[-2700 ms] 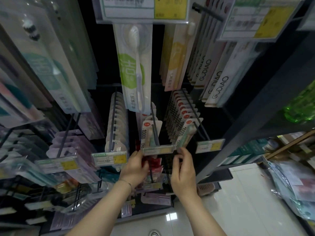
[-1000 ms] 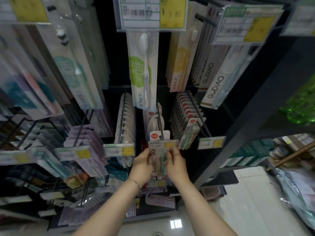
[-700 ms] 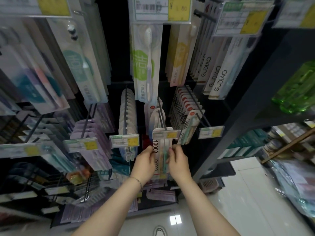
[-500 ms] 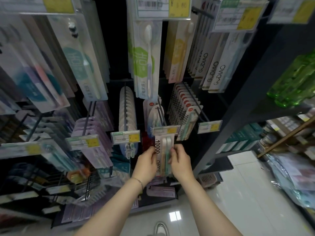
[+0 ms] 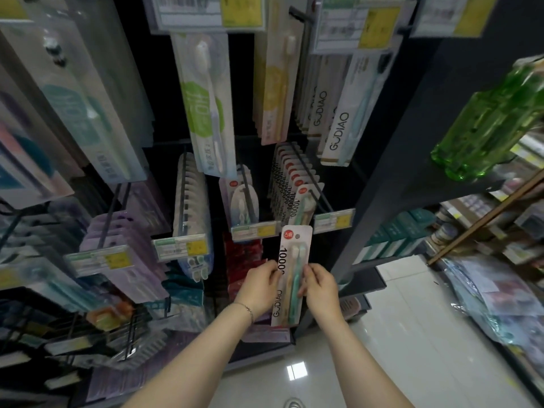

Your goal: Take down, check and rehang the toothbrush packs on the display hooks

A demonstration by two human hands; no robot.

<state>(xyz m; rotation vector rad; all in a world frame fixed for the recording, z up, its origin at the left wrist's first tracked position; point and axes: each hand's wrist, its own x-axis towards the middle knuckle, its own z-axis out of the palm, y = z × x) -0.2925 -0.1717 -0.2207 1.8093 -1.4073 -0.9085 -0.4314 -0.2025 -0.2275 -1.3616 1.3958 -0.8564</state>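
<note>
I've got L hand (image 5: 262,285) and R hand (image 5: 319,285) each pinching a long edge of one toothbrush pack (image 5: 293,260), fingers curled onto it. The pack is off the hooks, roughly upright w/ the hang-hole end up. Its top sits just below and btwn two price tags (image 5: 254,231), at the front ends of the hooks. Farther back, the middle hook (image 5: 248,195) carries a pack or so, and the hook to its right holds a full row of matching packs (image 5: 290,184).
</note>
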